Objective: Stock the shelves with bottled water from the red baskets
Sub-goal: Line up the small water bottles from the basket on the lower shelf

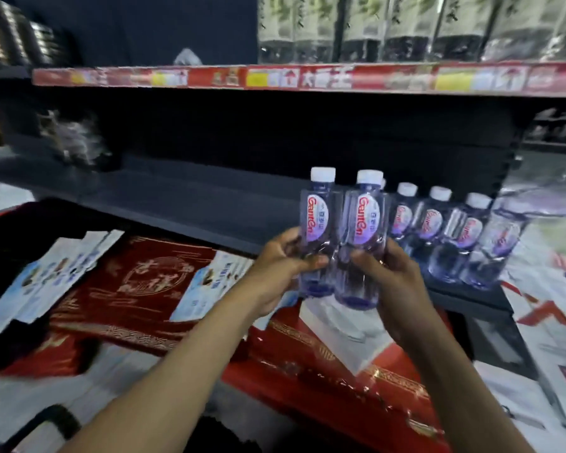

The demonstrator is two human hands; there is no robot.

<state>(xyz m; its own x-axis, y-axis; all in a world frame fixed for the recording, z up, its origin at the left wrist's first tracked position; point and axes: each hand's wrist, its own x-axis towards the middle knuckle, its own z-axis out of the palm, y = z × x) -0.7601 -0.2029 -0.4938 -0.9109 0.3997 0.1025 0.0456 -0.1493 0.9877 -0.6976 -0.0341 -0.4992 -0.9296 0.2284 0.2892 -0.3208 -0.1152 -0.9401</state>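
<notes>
Bottles in hand: We find the left bottle (317, 220) and the right bottle (368, 223) upright, side by side and touching, held before the shelf (183, 204), just left of the row of bottles (433, 223).
Left hand: The left hand (281, 269) has fingers and thumb wrapped round the left bottle's lower body.
Right hand: The right hand (392, 279) clasps the right bottle likewise.
Stocked row: It stands along the shelf's front edge, labels outward.
Step advised: We judge placement is next. Set both down beside the row's left end, bases flat, labels forward, without knocking the neighbour.
Surroundings: A red price strip (307, 78) above, red cartons (138, 282) below. No red basket is in view.
</notes>
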